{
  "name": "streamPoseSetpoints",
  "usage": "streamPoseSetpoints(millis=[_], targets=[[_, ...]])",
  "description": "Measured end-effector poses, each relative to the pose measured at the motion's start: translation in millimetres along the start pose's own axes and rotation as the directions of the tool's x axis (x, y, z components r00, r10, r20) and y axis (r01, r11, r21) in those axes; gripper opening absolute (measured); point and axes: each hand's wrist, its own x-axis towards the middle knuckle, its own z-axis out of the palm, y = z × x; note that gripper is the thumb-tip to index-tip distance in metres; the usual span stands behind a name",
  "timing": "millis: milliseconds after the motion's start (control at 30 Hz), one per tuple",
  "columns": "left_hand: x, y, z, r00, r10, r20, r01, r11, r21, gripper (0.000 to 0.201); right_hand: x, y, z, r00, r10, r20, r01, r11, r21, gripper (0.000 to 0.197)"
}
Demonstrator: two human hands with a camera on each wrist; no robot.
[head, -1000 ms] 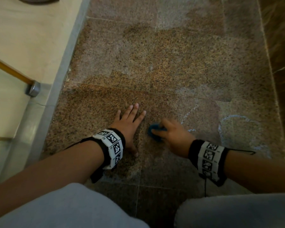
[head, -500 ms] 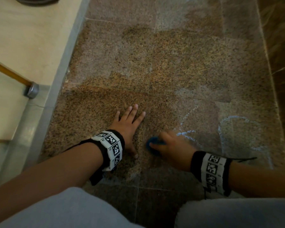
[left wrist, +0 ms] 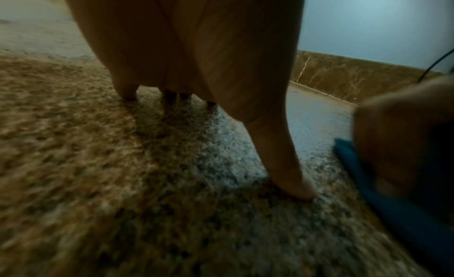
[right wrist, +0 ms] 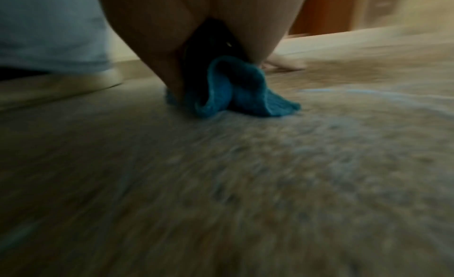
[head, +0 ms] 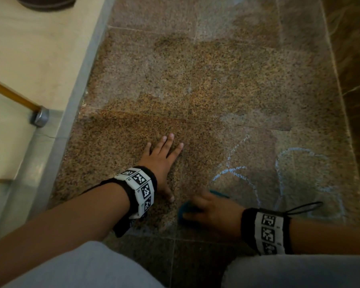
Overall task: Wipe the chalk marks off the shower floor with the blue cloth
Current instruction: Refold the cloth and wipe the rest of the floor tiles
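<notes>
My right hand point(head: 208, 210) grips the bunched blue cloth point(head: 185, 210) and holds it down on the speckled brown shower floor point(head: 227, 84), close to my knees. In the right wrist view the blue cloth point(right wrist: 236, 89) pokes out from under my curled fingers. Pale blue chalk marks point(head: 235, 173) lie just right of the cloth, and a looping chalk outline point(head: 283, 161) sits further right. My left hand point(head: 162, 161) rests flat on the floor with fingers spread, a little left of the cloth. The left wrist view shows the left thumb point(left wrist: 290, 176) on the stone and the cloth point(left wrist: 393, 203) beside it.
A grey raised kerb point(head: 71, 113) borders the floor on the left, with a beige floor point(head: 33, 50) beyond it and a metal foot point(head: 40, 117) on a brass rail. A dark brown wall base point(head: 353, 80) runs along the right. My grey-clad knees point(head: 299, 271) fill the bottom.
My right hand has dragged the cloth back toward me, uncovering chalk lines it was hiding. The left hand has stayed planted on the floor.
</notes>
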Motion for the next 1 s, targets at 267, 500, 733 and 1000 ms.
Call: streamPoseSetpoints(millis=[267, 500, 733, 1000], targets=[[1.3, -0.5, 0.4, 1.000, -0.001, 0.008, 0.001, 1.000, -0.009, 0.149, -2.6, 40.8, -11.6, 0.954, 0.290, -0.074, -0.285, 0.956, 0.072, 0.044], [1.8, -1.8, 1.7, 1.000, 0.003, 0.010, -0.003, 1.000, -0.011, 0.150, -14.9, 1.3, -3.6, 0.989, -0.066, 0.129, 0.032, 0.967, 0.252, 0.034], [1.7, -0.5, 1.4, 1.000, -0.002, 0.005, 0.002, 1.000, 0.001, 0.150, -8.4, 52.5, -23.5, 0.965, 0.249, -0.080, -0.239, 0.964, 0.118, 0.035], [4.1, -0.4, -1.8, 1.000, -0.011, -0.014, 0.011, 1.000, -0.019, 0.138, -4.3, 25.5, -16.0, 0.979, 0.194, 0.064, -0.204, 0.958, 0.203, 0.038]])
